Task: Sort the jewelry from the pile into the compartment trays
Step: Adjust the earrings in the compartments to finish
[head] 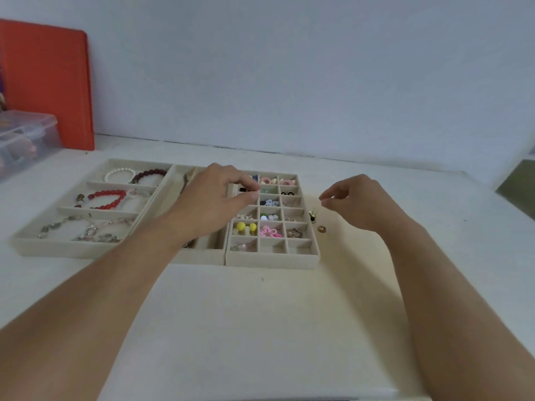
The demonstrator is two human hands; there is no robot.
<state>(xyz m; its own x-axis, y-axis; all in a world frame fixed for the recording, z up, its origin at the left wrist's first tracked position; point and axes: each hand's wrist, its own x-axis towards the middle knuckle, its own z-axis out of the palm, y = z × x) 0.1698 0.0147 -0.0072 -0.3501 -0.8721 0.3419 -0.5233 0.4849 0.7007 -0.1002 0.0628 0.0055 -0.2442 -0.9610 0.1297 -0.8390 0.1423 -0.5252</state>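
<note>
Three beige compartment trays sit side by side on the white table. The left tray (72,250) holds bead bracelets, and the middle tray (199,257) has long slots. The right grid tray (272,261) holds earrings, rings and small charms. My left hand (214,198) hovers over the grid tray's upper left cells, thumb and forefinger pinched together; what they hold is hidden. My right hand (356,201) floats right of the grid tray, fingers loosely curled, nothing visible in them. Two loose pieces lie below it: a small dark and gold earring (313,215) and a round gold piece (321,228).
An orange board (46,82) leans on the wall at the far left, with a clear plastic box (23,137) in front of it. A dark green object (518,192) sits at the right edge. The wall runs close behind the trays.
</note>
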